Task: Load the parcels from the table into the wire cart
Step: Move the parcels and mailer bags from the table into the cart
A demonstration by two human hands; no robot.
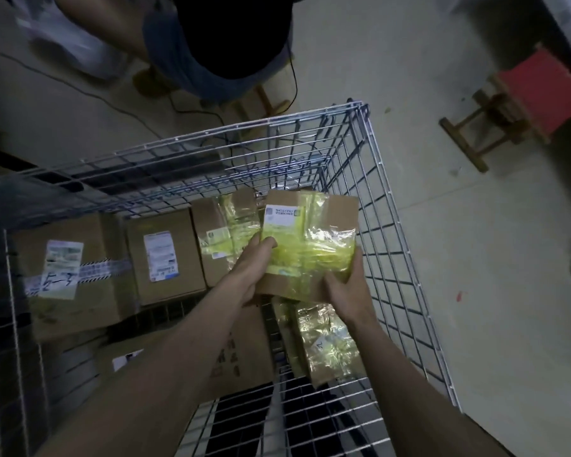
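Observation:
I hold a small cardboard parcel (310,239) wrapped in yellow tape, with a white label on top, inside the wire cart (370,166). My left hand (254,268) grips its left edge and my right hand (346,288) grips its near right corner. The parcel hovers over the cart's right side, above other boxes. Below it lie a second yellow-taped parcel (226,232), a third yellow-taped parcel (327,344) near the right wall, and a plain brown box (241,351). Two larger labelled boxes (76,272) (165,258) stand at the cart's left.
Another person (225,44) stands just beyond the cart's far side. A red-topped wooden stool (521,103) is on the floor at the upper right. Dark cables (80,90) run across the floor behind the cart. Open floor lies right of the cart.

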